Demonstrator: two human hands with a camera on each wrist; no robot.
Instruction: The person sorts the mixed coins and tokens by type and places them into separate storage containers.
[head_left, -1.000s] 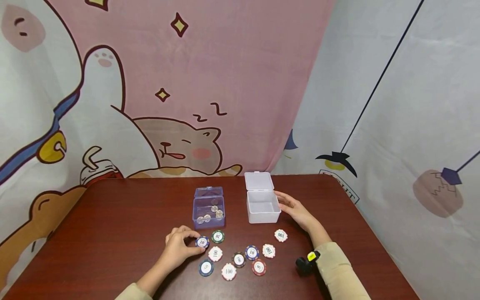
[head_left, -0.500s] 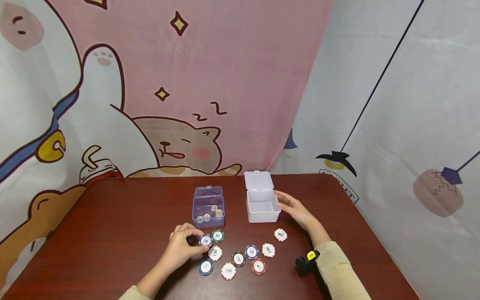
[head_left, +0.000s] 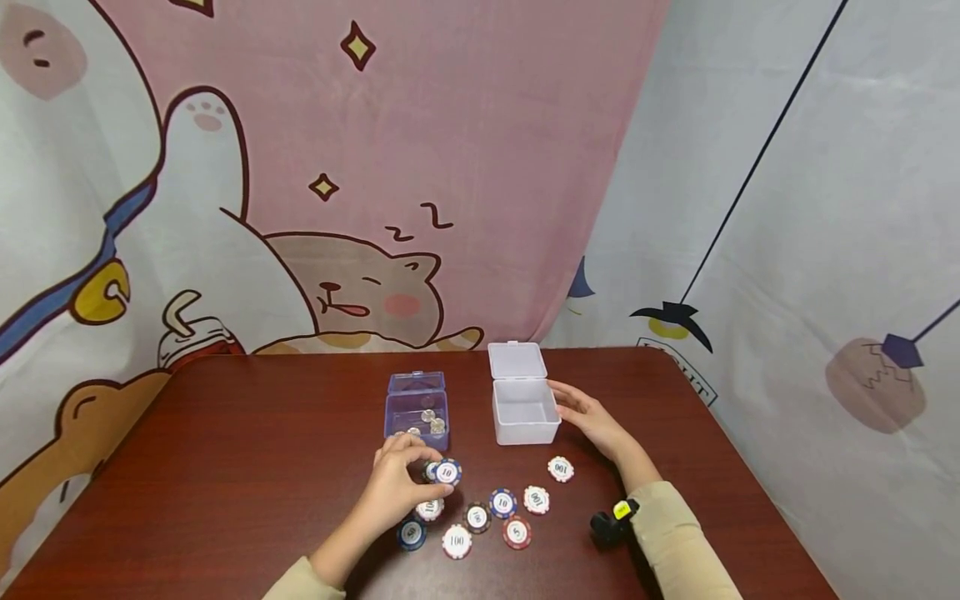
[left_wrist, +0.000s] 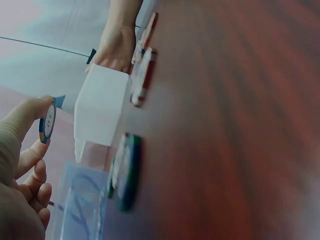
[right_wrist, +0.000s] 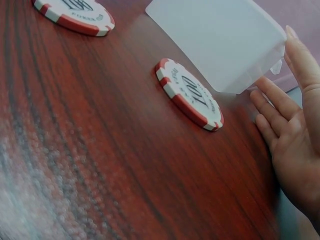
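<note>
My left hand (head_left: 397, 483) pinches a blue poker chip (head_left: 448, 472) marked 10 between thumb and index finger. In the left wrist view that chip (left_wrist: 48, 121) is raised above the table, held by its edge. It partly hides a green chip behind it in the head view. My right hand (head_left: 596, 423) lies against the right side of an open white plastic box (head_left: 527, 433), fingers extended along its wall. The right wrist view shows the thumb (right_wrist: 300, 57) at the box's corner. A red-and-white 100 chip (right_wrist: 190, 94) lies close by the box.
Left of the white box stands an open blue box (head_left: 397, 417) with several coins in it. Several chips lie scattered in front, including a red 5 chip (head_left: 517, 532) and a dark blue 5 chip (head_left: 411, 534). A black device (head_left: 611, 527) sits by the right sleeve.
My left hand has lifted the blue 10 chip off the table and carried it to the right, over the green chip. My right hand has stayed at the white box.
</note>
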